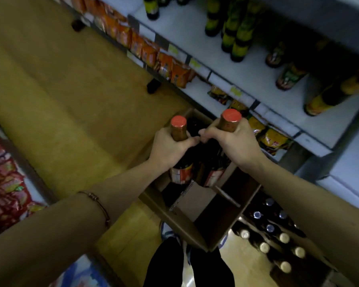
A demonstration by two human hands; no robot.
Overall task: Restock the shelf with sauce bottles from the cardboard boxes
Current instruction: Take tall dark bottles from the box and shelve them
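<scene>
Hands (170,148) around smooth glass bottlenecks (178,131)

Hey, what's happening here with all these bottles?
A person is restocking a shop shelf. Each hand grips the neck of one red-capped sauce bottle: the left hand holds the left bottle and the right hand holds the right bottle, both over an open cardboard box with dividers on the floor. The white shelf ahead already carries some bottles, with gaps between them.
</scene>
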